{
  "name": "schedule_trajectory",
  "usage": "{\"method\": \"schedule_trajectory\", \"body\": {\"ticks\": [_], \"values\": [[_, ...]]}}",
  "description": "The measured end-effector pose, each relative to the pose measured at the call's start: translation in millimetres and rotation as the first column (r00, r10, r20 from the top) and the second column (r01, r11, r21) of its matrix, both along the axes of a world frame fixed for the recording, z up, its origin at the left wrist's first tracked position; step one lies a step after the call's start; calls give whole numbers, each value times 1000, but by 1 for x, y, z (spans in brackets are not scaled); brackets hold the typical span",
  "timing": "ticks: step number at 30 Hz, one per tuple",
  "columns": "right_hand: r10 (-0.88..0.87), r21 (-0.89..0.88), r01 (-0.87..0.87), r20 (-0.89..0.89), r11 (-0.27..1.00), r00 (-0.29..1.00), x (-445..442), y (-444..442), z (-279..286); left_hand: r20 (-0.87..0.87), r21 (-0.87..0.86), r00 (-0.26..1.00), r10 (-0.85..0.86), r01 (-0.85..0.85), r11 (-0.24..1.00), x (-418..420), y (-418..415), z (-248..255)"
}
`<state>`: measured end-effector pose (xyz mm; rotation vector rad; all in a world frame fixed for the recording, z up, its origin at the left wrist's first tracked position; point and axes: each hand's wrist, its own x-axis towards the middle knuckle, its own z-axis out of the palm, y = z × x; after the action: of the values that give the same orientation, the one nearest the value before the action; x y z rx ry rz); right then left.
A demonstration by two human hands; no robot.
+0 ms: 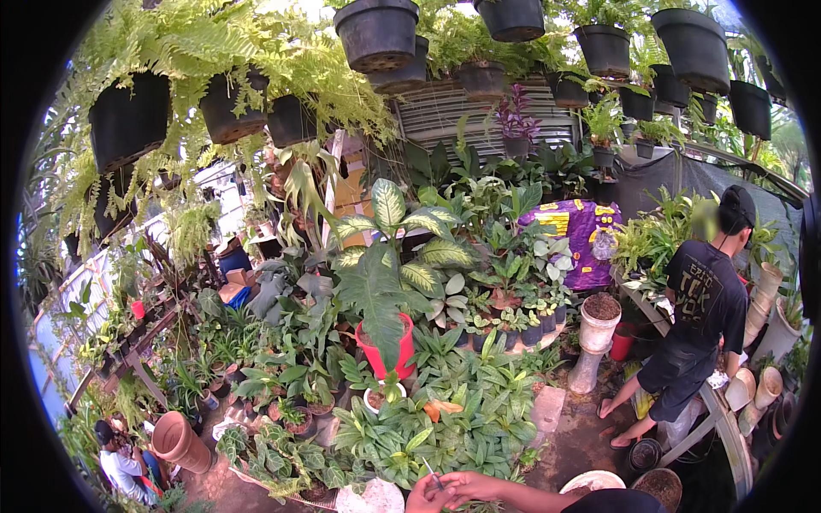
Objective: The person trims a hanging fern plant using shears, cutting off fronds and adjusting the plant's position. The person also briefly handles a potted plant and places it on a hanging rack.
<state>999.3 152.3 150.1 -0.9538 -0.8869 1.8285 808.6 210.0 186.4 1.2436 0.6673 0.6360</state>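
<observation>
At the bottom edge my left hand [423,498] and my right hand [467,487] come together, fingers touching. A thin, pointed metal tool [431,471] slants up from where the fingers meet. Which hand grips it cannot be made out, and its lower end is hidden. Just beyond the hands spreads a dense bed of speckled green foliage plants [471,410], with one orange-brown leaf [441,409] among them. Behind stands a red pot [390,349] holding a large-leaved plant, and a small white pot [378,399] sits in front of it.
Black pots of ferns [378,38] hang overhead. A person in dark clothes [702,301] stands at a bench on the right; another person [122,468] is low at left. Soil-filled containers [657,490] stand near my right arm, and a stack of terracotta pots [179,442] leans at left.
</observation>
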Motion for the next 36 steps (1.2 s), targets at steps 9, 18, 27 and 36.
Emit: {"method": "schedule_trajectory", "body": {"ticks": [9, 18, 27, 36], "values": [[-310, 550, 196, 122, 812, 943, 118, 130, 239, 101, -41, 911, 399, -397, 917, -22, -2, 8], [-221, 755, 500, -449, 425, 866, 199, 264, 646, -116, 116, 852, 511, -499, 859, -42, -11, 49], [-256, 727, 625, -571, 284, 780, 148, 325, 745, 258, -92, 530, 808, -819, 566, -88, 10, -46], [-274, 589, 803, -761, 86, 588, 119, 326, 747, 271, 129, 606, 748, -792, 596, -126, 5, -44]]}}
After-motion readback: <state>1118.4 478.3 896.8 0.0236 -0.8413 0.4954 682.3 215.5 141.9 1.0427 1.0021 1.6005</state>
